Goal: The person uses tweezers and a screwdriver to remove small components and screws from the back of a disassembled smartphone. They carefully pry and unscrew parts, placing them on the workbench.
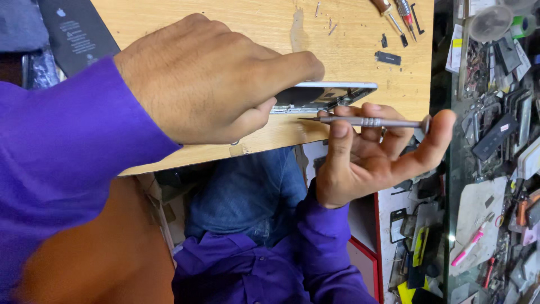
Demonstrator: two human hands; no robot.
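**Phone held on edge, driver tip at its open side**

Nearest the camera, the right hand pinches a slim grey driver between thumb and fingers, its cap resting against the forefinger. The driver lies level, just below the phone, with its tip pointing at the phone's opened underside; whether the tip touches cannot be told.

The left hand is closed over the phone from above, fingers curled round its near end, holding it tilted up at the front edge of the wooden bench. Most of the phone is hidden under that hand.

Judgement: the work in hand is fastener or prying work inside the phone. The next move calls for a steady left hand and a fine, level approach of the tip.

Beyond the phone lie loose screws, a small black part and two more drivers. A flat black cell lies at the bench's far left. Right of the bench, a cluttered glass counter crowds the right hand's elbow room.
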